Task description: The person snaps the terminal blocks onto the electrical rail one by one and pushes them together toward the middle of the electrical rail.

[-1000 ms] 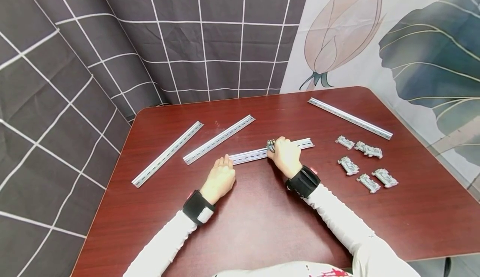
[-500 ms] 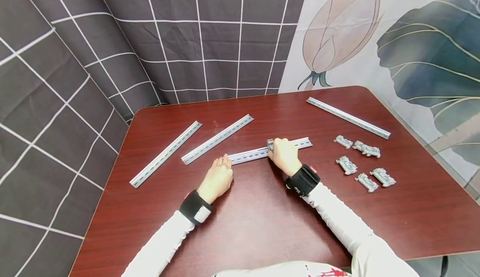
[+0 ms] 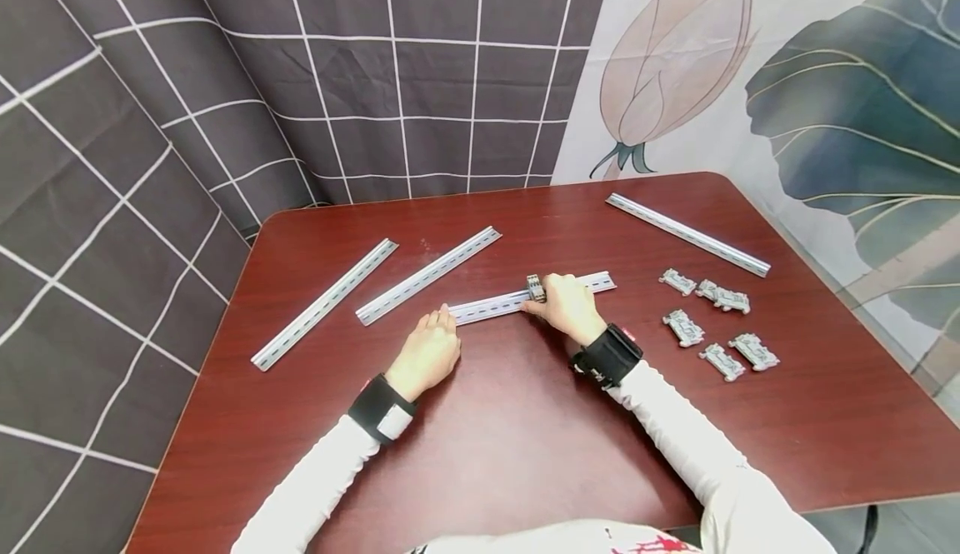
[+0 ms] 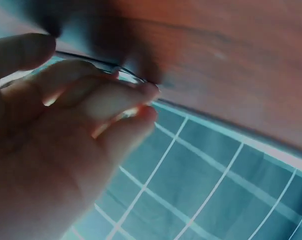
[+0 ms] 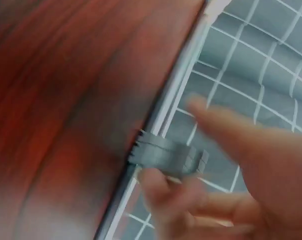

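A slotted silver DIN rail (image 3: 491, 308) lies across the middle of the table. My left hand (image 3: 429, 352) holds its left end; in the left wrist view the thumb (image 4: 33, 50) and fingers (image 4: 126, 97) lie about the rail's edge. A small grey terminal block (image 3: 536, 288) sits across the rail, left of my right hand (image 3: 572, 308). In the right wrist view the block (image 5: 163, 154) is seated on the rail, the thumb (image 5: 211, 112) apart from it and a fingertip (image 5: 153, 180) close at its other side. The right hand covers part of the rail.
Two more rails, one far left (image 3: 324, 304) and one nearer (image 3: 427, 275), lie slanted on the table (image 3: 525, 437). Another rail (image 3: 686, 235) lies at the back right. Several loose terminal blocks (image 3: 682, 328) are spread on the right. Curtains hang behind the table.
My right thumb has spread away from the fingers, leaving more of the terminal block in sight. The left hand stays at the rail's end. The whole head view has shifted slightly.
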A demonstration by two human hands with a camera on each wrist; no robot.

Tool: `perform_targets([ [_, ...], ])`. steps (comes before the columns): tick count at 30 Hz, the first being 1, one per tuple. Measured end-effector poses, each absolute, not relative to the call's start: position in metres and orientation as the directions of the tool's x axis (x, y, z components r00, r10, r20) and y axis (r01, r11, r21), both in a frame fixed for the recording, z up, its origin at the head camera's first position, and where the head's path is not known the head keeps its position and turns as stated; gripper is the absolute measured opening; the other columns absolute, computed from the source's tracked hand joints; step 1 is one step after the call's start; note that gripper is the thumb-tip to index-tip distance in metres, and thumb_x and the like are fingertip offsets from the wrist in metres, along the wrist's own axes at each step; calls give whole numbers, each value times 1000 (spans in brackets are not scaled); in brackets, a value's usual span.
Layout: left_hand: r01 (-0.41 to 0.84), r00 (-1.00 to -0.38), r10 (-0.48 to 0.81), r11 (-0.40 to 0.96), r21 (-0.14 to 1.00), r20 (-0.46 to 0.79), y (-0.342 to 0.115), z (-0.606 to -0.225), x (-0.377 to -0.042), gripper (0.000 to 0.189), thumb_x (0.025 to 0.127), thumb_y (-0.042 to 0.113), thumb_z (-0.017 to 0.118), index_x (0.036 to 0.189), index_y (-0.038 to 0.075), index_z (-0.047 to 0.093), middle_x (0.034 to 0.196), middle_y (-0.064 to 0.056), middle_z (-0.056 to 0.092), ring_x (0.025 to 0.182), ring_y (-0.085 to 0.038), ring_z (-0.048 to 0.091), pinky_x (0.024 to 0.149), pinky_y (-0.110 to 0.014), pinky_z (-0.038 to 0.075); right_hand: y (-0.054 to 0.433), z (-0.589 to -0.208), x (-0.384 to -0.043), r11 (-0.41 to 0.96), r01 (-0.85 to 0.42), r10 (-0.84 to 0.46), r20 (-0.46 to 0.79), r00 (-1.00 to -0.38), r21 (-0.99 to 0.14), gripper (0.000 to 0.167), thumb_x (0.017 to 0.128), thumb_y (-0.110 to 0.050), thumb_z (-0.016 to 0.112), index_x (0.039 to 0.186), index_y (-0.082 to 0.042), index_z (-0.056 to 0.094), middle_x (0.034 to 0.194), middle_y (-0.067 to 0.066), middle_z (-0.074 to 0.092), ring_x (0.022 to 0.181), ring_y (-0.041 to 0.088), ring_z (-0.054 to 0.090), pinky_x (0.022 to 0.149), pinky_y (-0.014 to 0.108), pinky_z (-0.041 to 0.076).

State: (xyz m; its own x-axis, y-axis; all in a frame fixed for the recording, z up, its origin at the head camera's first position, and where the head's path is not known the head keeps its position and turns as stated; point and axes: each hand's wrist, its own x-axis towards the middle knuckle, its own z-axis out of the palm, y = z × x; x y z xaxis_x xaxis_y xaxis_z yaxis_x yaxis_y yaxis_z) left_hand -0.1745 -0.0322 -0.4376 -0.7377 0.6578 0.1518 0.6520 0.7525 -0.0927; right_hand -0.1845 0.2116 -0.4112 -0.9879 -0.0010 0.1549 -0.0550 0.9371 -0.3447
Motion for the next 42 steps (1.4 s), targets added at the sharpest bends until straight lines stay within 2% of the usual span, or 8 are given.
perform_targets([
  [3,637,-763,637,770,-44,109,-34,-434,-177,50,92,25,61,126,-11,54,131,-26,57,118,-35,57,102,-42,45,226,-410,-182,919,-133,-81,153,-985,-371,46,84,-42,71,62,-7,52,56,2,44,56,23,49,49,34,38],
  [5,630,-774,629,777,-18,67,-35,-430,-177,56,93,28,61,131,-11,50,135,-27,53,125,-37,53,106,-44,42,239,-410,-180,920,-183,-134,160,-978,-346,43,90,-40,64,76,1,61,68,11,57,69,30,58,62,39,48],
  [7,628,-778,627,778,17,31,-33,-425,-177,61,93,31,61,135,-11,46,139,-29,49,130,-39,48,109,-46,39,251,-411,-179,932,-204,-176,118,-977,-298,45,96,-36,56,104,7,65,100,25,65,98,40,62,86,48,50],
  [9,634,-772,636,772,49,-16,-30,-420,-177,68,94,37,59,138,-12,41,143,-32,43,134,-42,43,112,-47,35,262,-411,-178,938,-205,-211,9,-977,-279,56,100,-37,47,130,11,52,132,34,51,126,48,47,104,58,38],
  [11,633,-763,642,766,111,-81,-25,-416,-178,73,95,42,56,140,-12,38,146,-33,38,138,-44,37,115,-48,30,270,-411,-177,938,-182,-228,-127,-965,-296,65,102,-38,41,144,11,34,149,35,30,139,52,27,111,63,24],
  [17,584,-738,612,790,184,-284,-11,-409,-184,82,96,52,49,147,-9,28,153,-33,24,144,-46,23,118,-50,23,282,-413,-174,918,-163,-266,-258,-929,-360,73,102,-39,42,148,13,19,153,38,13,142,55,11,112,67,14],
  [26,589,-716,614,787,186,-332,11,-410,-205,82,95,54,49,155,7,18,156,-33,14,146,-47,16,119,-50,21,304,-405,-187,926,-99,-233,-344,-910,-363,75,102,-40,41,151,8,12,154,39,2,144,53,4,113,68,8],
  [42,619,-700,612,777,115,-368,65,-412,-249,83,98,52,43,150,-9,18,157,-32,14,147,-43,17,119,-47,24,357,-393,-225,931,-82,-240,-428,-871,-355,67,104,-36,36,151,6,14,152,41,2,140,55,14,115,61,16],
])
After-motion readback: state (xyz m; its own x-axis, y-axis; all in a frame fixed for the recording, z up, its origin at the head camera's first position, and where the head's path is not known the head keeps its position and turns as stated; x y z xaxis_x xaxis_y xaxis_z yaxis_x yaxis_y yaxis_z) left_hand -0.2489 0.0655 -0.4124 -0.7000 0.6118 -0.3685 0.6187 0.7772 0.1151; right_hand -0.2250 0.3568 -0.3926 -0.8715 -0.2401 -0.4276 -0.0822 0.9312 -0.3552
